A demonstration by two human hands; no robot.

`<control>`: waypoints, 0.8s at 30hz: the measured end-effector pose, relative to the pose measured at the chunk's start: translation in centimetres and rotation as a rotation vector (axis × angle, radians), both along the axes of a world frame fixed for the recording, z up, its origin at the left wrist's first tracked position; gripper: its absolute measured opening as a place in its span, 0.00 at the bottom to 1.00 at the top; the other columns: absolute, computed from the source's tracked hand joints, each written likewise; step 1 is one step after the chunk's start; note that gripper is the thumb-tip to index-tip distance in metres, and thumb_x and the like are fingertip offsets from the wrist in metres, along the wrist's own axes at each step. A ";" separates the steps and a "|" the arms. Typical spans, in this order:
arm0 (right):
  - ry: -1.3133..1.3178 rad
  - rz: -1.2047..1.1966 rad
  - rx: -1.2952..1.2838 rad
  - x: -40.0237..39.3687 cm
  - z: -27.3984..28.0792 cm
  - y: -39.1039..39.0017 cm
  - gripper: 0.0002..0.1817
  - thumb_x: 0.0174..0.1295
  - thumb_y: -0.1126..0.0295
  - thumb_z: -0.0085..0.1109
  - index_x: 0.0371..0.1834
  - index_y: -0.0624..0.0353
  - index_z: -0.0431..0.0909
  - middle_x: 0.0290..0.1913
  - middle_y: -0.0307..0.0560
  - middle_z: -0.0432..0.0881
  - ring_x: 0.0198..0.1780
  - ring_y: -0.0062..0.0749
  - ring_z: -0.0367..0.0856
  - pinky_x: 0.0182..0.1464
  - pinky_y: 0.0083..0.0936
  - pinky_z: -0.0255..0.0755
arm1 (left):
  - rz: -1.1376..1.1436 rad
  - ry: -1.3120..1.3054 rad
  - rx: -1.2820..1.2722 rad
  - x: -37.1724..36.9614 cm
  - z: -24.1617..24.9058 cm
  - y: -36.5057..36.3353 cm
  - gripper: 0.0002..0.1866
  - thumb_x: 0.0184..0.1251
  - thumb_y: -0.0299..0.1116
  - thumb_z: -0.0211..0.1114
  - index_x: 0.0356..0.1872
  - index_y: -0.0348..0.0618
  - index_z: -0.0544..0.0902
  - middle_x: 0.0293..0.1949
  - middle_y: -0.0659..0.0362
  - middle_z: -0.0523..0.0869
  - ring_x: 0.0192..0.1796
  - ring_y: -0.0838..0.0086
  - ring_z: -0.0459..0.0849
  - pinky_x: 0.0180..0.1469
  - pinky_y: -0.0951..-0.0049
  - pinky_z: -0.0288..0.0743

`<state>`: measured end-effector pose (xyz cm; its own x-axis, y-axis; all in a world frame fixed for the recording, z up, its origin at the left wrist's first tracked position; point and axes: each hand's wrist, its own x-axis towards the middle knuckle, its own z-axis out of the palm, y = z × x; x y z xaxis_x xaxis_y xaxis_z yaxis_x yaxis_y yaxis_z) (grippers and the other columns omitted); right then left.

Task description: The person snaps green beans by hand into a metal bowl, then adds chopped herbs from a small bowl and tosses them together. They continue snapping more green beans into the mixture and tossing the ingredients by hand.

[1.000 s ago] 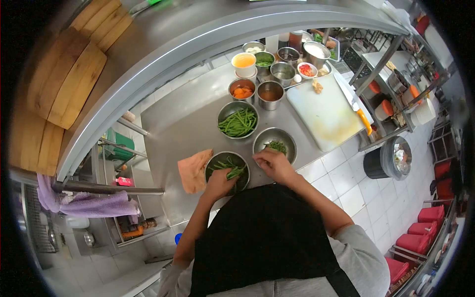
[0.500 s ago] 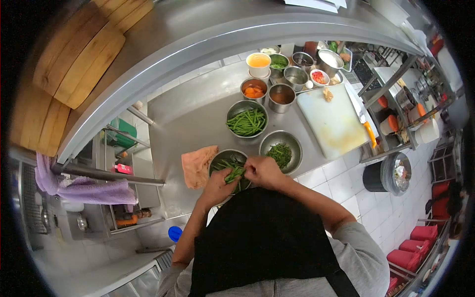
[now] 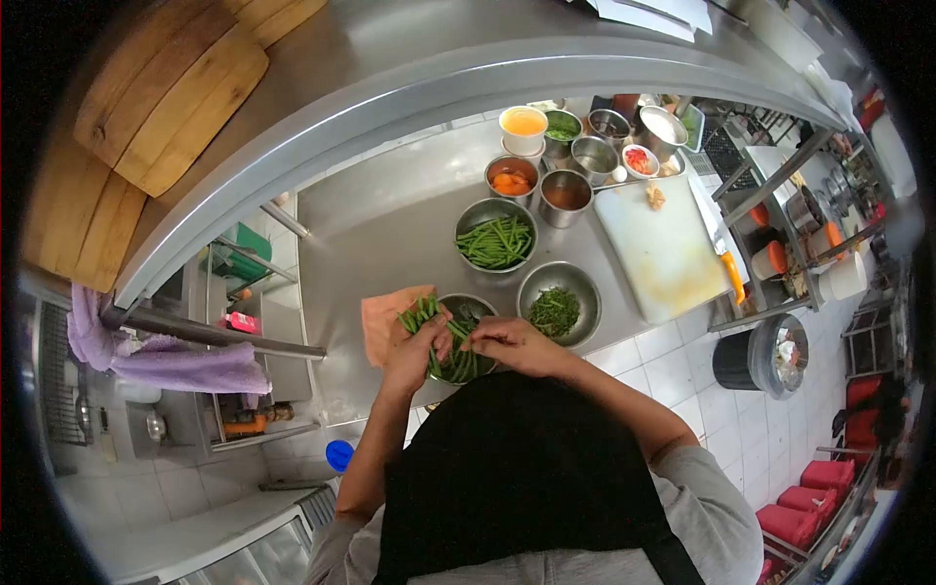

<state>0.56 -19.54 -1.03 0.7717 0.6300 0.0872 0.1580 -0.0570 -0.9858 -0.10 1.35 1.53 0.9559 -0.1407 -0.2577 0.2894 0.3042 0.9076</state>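
Observation:
My left hand (image 3: 411, 357) is closed around a bunch of green beans (image 3: 419, 314), held over the near metal bowl (image 3: 478, 301). More green beans lie in that bowl beneath my hands. My right hand (image 3: 517, 343) is just to the right, thumb and fingers pinched at the end of a green bean; the fingertips are partly hidden. Beyond stands a metal bowl (image 3: 531, 255) of whole green beans. To the right, another metal bowl (image 3: 588, 292) holds short green bean trimmings (image 3: 554, 311). An orange-pink cloth (image 3: 378, 327) lies left of the near bowl.
A white cutting board (image 3: 658, 263) and a knife with an orange handle (image 3: 733, 278) lie at the right. Several metal containers, one with orange pieces (image 3: 511, 183), stand at the back. A steel shelf edge (image 3: 390, 93) arches overhead. A bin (image 3: 746, 353) stands on the floor at right.
My left hand has turned and lifted the bunch of green beans to the left. My right hand has moved slightly away from it, and its fingers are straighter. The whole view has shifted slightly.

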 end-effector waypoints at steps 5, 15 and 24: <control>0.025 -0.160 -0.017 -0.1 -1.9 0.5 0.09 0.66 0.74 0.52 0.39 0.64 0.84 0.34 0.41 0.79 0.35 0.22 0.75 0.39 0.23 0.69 | -0.024 -0.107 0.101 -0.3 -0.6 -0.5 0.07 0.72 0.28 0.55 0.45 0.35 0.75 0.21 0.63 0.67 0.20 0.77 0.67 0.23 0.75 0.61; -0.417 -0.567 -0.582 1.0 -1.1 -8.2 0.16 0.56 0.75 0.61 0.49 0.63 0.81 0.52 0.56 0.80 0.53 0.48 0.79 0.57 0.38 0.73 | -0.029 -0.055 0.261 0.9 -4.9 2.3 0.07 0.68 0.32 0.57 0.38 0.39 0.80 0.29 0.56 0.82 0.28 0.73 0.79 0.32 0.72 0.72; -0.362 -0.609 -0.569 -1.2 -4.0 -8.7 0.26 0.54 0.76 0.62 0.59 0.62 0.74 0.64 0.60 0.71 0.64 0.56 0.71 0.67 0.43 0.68 | -0.504 -0.204 1.377 1.1 -8.9 -1.4 0.15 0.60 0.38 0.64 0.38 0.33 0.80 0.37 0.38 0.85 0.45 0.43 0.84 0.49 0.47 0.76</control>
<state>-0.63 -28.22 -5.02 0.9712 0.1440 0.1899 0.2359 -0.6951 -0.6791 1.03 -0.04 -7.35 0.9170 -0.2232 -0.3307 -0.0646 -0.9011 0.4288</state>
